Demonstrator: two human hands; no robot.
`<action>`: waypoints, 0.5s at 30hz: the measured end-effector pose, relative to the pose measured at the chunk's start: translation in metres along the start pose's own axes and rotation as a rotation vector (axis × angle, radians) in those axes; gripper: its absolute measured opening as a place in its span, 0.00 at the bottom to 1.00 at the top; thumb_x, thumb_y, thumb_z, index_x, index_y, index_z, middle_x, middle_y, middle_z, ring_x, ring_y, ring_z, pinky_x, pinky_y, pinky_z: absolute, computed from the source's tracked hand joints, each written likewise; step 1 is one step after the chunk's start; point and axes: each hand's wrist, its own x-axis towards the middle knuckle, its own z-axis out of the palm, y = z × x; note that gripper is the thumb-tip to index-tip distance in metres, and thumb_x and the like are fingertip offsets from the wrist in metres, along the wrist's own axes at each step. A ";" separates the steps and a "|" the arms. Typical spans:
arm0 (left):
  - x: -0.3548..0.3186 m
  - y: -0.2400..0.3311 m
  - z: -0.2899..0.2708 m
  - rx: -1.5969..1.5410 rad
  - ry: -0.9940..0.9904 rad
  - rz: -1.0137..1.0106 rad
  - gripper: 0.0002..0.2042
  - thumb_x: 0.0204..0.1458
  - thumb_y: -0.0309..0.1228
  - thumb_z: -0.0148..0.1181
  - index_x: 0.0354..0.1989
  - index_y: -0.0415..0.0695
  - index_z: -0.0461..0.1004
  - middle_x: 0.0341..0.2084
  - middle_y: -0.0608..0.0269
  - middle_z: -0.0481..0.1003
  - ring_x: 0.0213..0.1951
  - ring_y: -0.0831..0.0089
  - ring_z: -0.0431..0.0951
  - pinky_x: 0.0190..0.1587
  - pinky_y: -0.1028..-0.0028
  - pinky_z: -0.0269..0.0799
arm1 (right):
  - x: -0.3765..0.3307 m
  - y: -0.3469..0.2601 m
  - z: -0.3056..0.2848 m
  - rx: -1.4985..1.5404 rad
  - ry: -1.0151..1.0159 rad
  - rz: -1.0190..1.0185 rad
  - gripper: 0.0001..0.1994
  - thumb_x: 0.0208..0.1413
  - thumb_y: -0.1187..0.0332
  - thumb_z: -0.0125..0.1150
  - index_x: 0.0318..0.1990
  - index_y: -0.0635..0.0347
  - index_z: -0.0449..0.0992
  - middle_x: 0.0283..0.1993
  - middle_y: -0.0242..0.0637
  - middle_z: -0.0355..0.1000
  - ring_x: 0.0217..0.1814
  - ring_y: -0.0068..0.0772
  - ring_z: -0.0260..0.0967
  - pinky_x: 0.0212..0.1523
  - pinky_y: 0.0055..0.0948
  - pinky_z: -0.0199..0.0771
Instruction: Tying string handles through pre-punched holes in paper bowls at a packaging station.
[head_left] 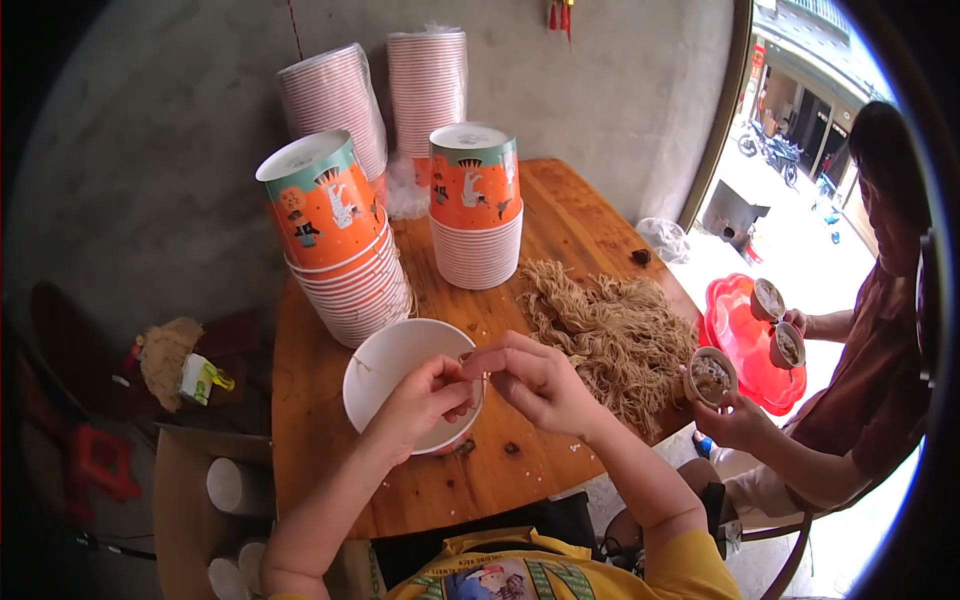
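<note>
In the head view, the left hand (pixel 420 402) and right hand (pixel 527 382) met over the white-lined tub (pixel 400 350), each grip drawn nearly closed; whether either pinched a strand was too small to tell. The tub stood on the bench (pixel 525 475), left of a tangled twine heap (pixel 605 350). A wrist knocking its rim could have tipped it; tugging tangled twine might have tightened knots.
</note>
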 end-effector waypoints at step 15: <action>-0.001 0.001 0.011 0.219 -0.063 0.022 0.05 0.58 0.27 0.54 0.38 0.39 0.72 0.28 0.71 0.70 0.30 0.83 0.68 0.35 0.81 0.67 | 0.013 0.008 0.004 0.038 -0.029 0.065 0.11 0.56 0.76 0.49 0.44 0.64 0.77 0.47 0.40 0.72 0.49 0.36 0.72 0.50 0.32 0.71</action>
